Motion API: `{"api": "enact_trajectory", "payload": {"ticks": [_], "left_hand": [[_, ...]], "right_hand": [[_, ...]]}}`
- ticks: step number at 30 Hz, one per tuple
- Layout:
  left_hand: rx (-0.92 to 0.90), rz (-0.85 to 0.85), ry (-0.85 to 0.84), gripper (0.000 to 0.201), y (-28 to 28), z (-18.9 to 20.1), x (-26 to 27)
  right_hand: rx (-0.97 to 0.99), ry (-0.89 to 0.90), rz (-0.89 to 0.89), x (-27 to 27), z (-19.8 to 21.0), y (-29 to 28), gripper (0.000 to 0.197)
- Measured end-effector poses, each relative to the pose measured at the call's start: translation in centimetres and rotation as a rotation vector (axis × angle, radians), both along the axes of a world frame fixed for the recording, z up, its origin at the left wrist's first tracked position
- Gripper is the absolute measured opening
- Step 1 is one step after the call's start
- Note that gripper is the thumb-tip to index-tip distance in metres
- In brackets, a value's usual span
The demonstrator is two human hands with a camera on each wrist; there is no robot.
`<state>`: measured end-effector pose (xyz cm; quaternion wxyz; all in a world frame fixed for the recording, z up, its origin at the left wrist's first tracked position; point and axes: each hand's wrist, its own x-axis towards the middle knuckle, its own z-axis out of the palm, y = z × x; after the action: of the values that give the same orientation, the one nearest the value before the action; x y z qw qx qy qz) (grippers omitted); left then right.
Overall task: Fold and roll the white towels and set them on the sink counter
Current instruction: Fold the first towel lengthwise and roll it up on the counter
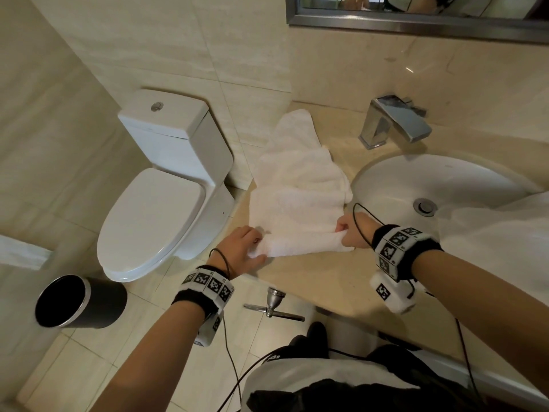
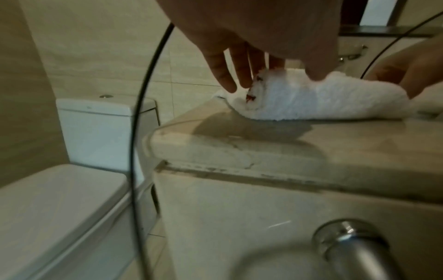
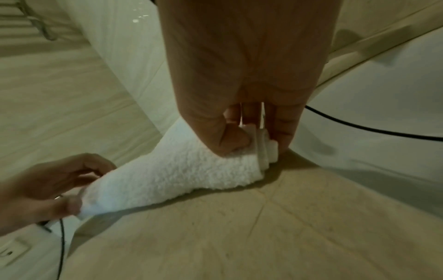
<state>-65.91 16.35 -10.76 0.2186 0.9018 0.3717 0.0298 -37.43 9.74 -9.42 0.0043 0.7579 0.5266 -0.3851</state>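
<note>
Here both hands, left point(image 1: 242, 251) and right point(image 1: 355, 230), are pinching the ends of the towel point(image 1: 300, 203) roll, lying crosswise along the counter point(image 1: 320, 281) edge.

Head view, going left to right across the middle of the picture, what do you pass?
Bin → toilet → left hand → towel → right hand → sink drain
</note>
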Motion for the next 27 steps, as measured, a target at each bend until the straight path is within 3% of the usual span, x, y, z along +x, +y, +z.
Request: {"api": "enact_trajectory", "payload": {"ticks": [4, 9, 13, 17, 18, 20, 22, 24, 27], "left_hand": [[-0.109, 0.055, 0.212, 0.051, 0.4, 0.4, 0.2], [-0.212, 0.147, 0.183, 0.043, 1.2, 1.0, 1.3], [-0.310, 0.280, 0.165, 0.038, 2.0, 0.9, 2.3], [-0.407, 0.383, 0.099, 0.040, 2.5, 0.4, 2.5], [-0.403, 0.391, 0.090, 0.039, 2.5, 0.3, 2.5], [-0.386, 0.432, 0.063, 0.037, 2.4, 0.3, 2.7], [-0.381, 0.496, 0.001, 0.033, 2.4, 0.4, 2.9], [-0.319, 0.487, -0.042, 0.028, 2.4, 0.4, 3.0], [-0.148, 0.395, -0.037, 0.019, 1.9, 0.3, 3.0]], "right_hand": [[0.066, -0.036, -0.041, -0.1, -0.7, -0.9, 0.028], [0.130, -0.079, 0.026, -0.4, 0.0, -1.5, 0.029], [0.293, -0.254, 0.112, -0.9, 0.9, -1.9, 0.022], [0.284, -0.376, 0.364, -1.0, 1.2, -2.4, 0.014], [0.225, -0.352, 0.412, -1.0, 1.5, -2.3, 0.010], [0.250, -0.450, 0.534, -0.4, 0.9, -2.3, 0.026], [0.142, -0.434, 0.632, -0.4, 1.8, -2.2, 0.023], [0.139, -0.469, 0.626, -0.3, 1.7, -2.4, 0.031], [0.172, -0.497, 0.570, -1.0, 0.9, -2.6, 0.024]]}}
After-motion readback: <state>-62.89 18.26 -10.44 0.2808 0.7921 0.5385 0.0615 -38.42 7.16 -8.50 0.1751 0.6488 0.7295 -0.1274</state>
